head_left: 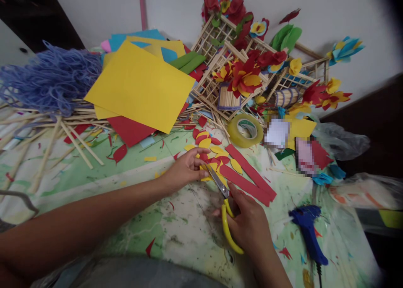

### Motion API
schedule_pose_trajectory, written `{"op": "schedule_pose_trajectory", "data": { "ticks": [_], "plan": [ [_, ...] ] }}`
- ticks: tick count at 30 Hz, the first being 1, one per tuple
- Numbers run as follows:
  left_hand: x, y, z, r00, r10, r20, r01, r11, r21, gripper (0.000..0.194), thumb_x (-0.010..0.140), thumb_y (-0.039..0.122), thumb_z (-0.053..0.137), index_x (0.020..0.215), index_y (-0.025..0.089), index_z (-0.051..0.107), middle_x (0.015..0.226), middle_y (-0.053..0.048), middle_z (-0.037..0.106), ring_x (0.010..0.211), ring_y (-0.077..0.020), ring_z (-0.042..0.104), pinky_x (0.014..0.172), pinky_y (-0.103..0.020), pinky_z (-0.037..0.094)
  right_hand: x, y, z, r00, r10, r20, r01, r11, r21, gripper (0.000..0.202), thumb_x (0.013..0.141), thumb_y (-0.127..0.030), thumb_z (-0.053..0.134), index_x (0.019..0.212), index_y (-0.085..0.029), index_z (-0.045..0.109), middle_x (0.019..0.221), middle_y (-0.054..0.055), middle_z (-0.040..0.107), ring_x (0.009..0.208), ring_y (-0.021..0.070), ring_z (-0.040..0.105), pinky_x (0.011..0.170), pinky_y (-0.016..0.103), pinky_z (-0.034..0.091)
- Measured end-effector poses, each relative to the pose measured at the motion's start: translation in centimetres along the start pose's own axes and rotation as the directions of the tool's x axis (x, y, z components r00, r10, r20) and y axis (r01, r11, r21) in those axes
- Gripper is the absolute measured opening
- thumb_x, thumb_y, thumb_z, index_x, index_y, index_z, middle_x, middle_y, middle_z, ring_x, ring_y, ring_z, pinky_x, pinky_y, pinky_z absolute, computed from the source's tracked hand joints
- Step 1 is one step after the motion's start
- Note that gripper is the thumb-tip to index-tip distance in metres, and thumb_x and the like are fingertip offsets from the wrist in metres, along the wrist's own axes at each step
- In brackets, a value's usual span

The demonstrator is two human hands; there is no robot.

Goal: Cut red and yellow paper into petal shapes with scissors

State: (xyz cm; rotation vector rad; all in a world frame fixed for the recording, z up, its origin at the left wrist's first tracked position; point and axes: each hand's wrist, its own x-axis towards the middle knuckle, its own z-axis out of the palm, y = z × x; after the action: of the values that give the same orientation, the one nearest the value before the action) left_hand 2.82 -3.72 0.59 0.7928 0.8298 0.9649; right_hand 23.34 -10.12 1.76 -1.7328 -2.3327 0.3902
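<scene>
My right hand (252,221) grips a pair of scissors (223,189) by the yellow handles, its blades pointing up and left toward my other hand. My left hand (189,168) is closed at the blade tips, thumb and fingers pinching a small yellow paper piece (206,178), partly hidden by the fingers. Just beyond both hands lies a loose pile of red and yellow paper petals (215,149). Two red paper strips (248,185) stretch out to the right of the pile, behind my right hand.
Yellow sheets (141,86) and a red sheet (130,130) lie over bamboo sticks (75,145), with blue-purple twine (53,80) at left. Stick frames with paper flowers (245,78) stand at the back. A tape roll (245,130) and a blue glue gun (310,233) are at right.
</scene>
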Motion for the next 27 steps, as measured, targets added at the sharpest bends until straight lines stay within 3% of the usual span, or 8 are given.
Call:
{"op": "schedule_pose_trajectory", "data": {
  "ticks": [12,27],
  "plan": [
    [0.11,-0.03,-0.31,0.999,0.007,-0.039,-0.005,0.999,0.042,0.058,0.064,0.016,0.073,0.115,0.019,0.045,0.077,0.001,0.062,0.069,-0.011,0.059,0.063,-0.022,0.044,-0.17,0.47,0.31,1.0,0.002,0.003,-0.002,1.0,0.016,0.057,0.077,-0.042,0.059,0.127,-0.014,0.052,0.074,0.004,0.066,0.062,0.0168,0.059,0.05,0.024,0.04],
    [0.25,-0.01,-0.64,0.994,0.089,-0.067,-0.08,0.988,0.129,0.055,0.067,0.019,0.071,0.116,0.019,0.046,0.067,0.006,0.055,0.059,-0.0071,0.047,0.054,-0.019,0.034,-0.19,0.62,-0.06,0.999,0.028,0.023,-0.029,0.998,0.057,0.062,0.076,-0.048,0.061,0.126,-0.012,0.053,0.065,0.001,0.062,0.053,0.0145,0.053,0.048,0.025,0.039]
  ]
}}
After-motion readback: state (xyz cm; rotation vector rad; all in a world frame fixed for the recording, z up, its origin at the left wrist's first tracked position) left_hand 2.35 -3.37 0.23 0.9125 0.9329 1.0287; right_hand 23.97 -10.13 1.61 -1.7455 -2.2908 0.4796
